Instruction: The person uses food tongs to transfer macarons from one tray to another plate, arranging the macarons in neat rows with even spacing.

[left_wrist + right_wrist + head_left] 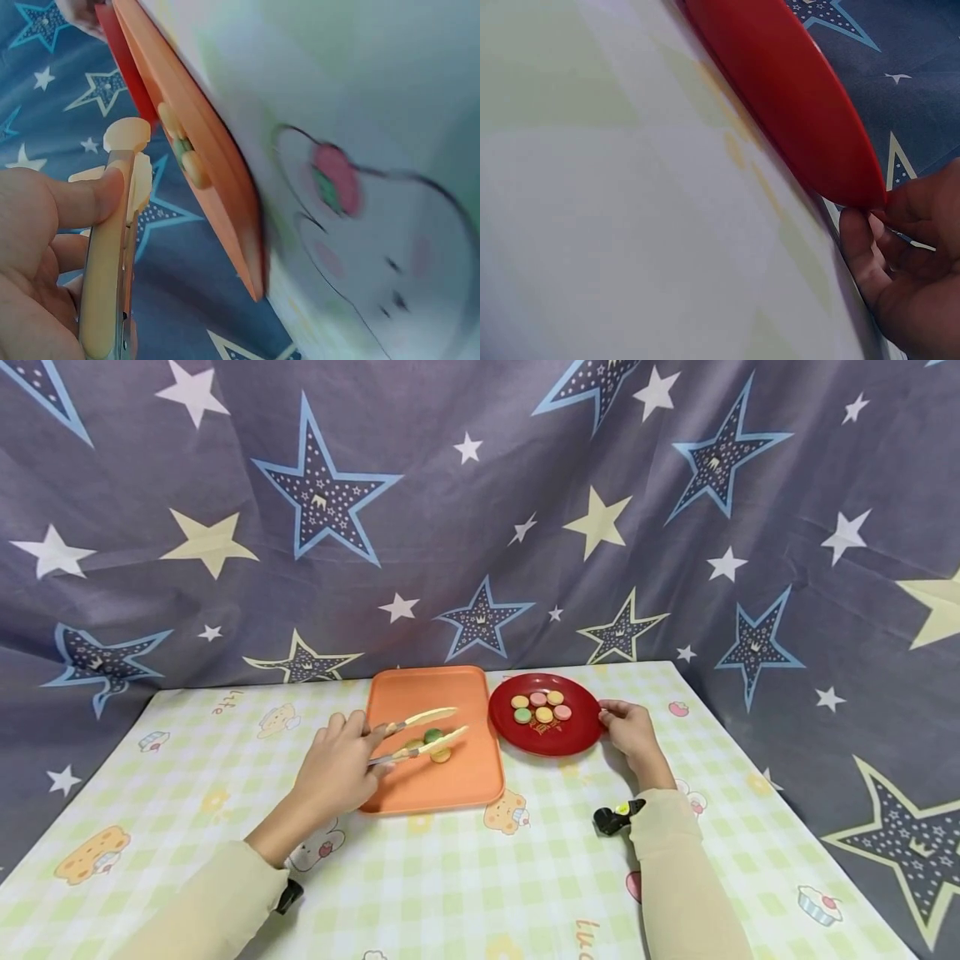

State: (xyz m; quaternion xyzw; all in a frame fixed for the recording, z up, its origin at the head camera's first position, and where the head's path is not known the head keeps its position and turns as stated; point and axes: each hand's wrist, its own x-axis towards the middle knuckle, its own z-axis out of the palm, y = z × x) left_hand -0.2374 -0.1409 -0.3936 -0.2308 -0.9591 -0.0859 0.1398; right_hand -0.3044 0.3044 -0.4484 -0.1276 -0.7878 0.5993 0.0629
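Observation:
My left hand (341,764) grips a pair of tongs (433,716) with pale cream tips, its thumb along one arm in the left wrist view. The tongs' arms stand apart above an orange tray (427,689). Under them on the tray lie a green macaron (432,735) and yellowish macarons (440,755), partly hidden by one tong arm. To the right, a round red plate (551,745) carries several macarons (562,712) in pink, yellow and green. My right hand (633,735) pinches the plate's right rim, thumb and fingers at its edge (866,199) in the right wrist view.
A checked tablecloth (442,877) with cartoon prints covers the table. Behind it hangs a dark curtain (465,527) with stars. The plate's left edge meets or overlaps the tray's right side. A black wrist device (618,818) sits by the right sleeve.

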